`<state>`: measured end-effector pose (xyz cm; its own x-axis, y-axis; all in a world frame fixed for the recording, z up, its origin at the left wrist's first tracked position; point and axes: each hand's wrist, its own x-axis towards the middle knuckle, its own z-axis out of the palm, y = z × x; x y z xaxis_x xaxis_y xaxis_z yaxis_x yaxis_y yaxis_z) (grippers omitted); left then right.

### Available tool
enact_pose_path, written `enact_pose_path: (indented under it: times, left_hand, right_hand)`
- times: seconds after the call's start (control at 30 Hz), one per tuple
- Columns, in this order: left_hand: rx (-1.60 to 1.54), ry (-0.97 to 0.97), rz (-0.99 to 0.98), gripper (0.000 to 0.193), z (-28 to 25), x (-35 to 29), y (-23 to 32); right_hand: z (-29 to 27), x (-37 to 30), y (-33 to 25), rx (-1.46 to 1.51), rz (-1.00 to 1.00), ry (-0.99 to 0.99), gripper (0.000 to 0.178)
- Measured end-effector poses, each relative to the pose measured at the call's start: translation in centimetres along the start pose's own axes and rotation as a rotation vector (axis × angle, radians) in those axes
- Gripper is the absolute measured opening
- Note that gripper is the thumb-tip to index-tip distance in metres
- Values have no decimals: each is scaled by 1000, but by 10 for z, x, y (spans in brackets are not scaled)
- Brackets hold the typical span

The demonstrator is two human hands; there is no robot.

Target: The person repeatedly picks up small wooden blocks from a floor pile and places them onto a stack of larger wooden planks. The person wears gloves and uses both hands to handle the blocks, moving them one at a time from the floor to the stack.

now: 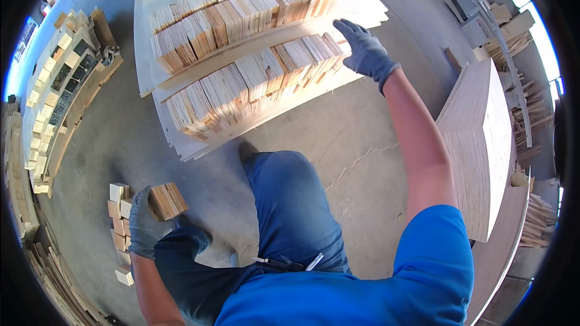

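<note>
My left hand (145,220), in a grey glove, grips a small stack of thin wooden pieces (168,201) low at the left, beside my bent knee. My right hand (365,51), also gloved, is stretched out at the right end of the nearer row of upright wooden pieces (241,87). Its fingers are extended and apart, with nothing seen in them; whether the thumb side touches the last pieces I cannot tell. Farther back, a second double row of wooden pieces (248,15) stands on the same pale board (145,66).
Wooden blocks (121,229) are piled just left of my left hand. A pallet with blocks (66,84) stands at the far left. On the right are a big stack of plywood sheets (477,145) and shelving with wood offcuts (534,108). The floor (362,175) is concrete.
</note>
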<state>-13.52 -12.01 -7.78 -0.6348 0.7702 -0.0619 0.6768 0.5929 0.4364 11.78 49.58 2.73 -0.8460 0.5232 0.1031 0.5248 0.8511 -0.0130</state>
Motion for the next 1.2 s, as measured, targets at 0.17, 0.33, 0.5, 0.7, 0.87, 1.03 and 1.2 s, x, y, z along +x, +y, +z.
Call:
enact_pose_path:
  times: [0.17, 0.33, 0.5, 0.7, 0.87, 1.03, 1.2]
  left_hand:
    - [-60, 224, 90, 97, -3, -6, 6]
    - [-133, 426, 236, 96, -25, -1, 40]
    - [-206, 502, 377, 101, -44, 32, 114]
    - [-454, 525, 372, 101, -28, 32, 156]
    - [-605, 471, 336, 105, -8, 29, 169]
    - [-1067, 328, 180, 101, -3, 20, 175]
    - [-1347, 257, 3, 88, -1, 16, 171]
  right_hand:
    - [-2, -67, 2, 253, 91, 132, 81]
    - [14, -132, -45, 681, -3, 338, 72]
    - [15, -155, -121, 960, 0, 275, 82]
    - [-6, -162, -238, 1273, -238, 136, 111]
    - [1, -170, -269, 1553, -154, -60, 101]
    - [11, -176, -276, 1793, -122, -158, 85]
    - [16, -170, -273, 1849, -124, -197, 82]
